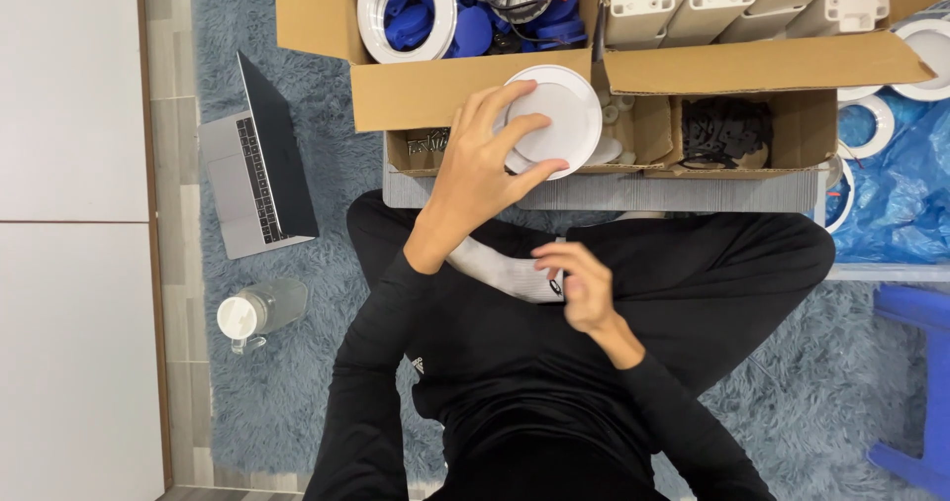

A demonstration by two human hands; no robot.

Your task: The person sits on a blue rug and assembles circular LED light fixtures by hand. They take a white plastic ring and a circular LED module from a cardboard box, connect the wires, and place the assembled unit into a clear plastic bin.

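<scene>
While the left hand [485,160] is gripping the round white disc [556,120] only by its left edge, the disc is hanging over the shallow cardboard tray [727,170] of small parts rather than resting on anything — so a loose pinch is what could let it go. The thumb is pressing the lower rim and the other fingers are spreading across the face and the top edge; if that spread hold is slackening, the disc could be tipping out and dropping among the small white pieces [606,150] lying just below it in the tray, or knocking against the flap of the large cardboard box [416,91] just beside it.

The left arm is reaching forward and up from the lap, elbow bent, wrist turning the palm toward the disc. The right hand [582,285] is hovering low over the crossed legs, near a white sock [500,269], its fingers curling inward with thumb and fingertips nearly meeting; it may be pinching something small, but nothing in the view is confirming that. With that hand giving no support to the disc, all of its weight is riding on the left fingers.

Well off to the left, a laptop [259,175] and a clear bottle with a white cap [255,313] are sitting on the grey-blue rug [287,402].
</scene>
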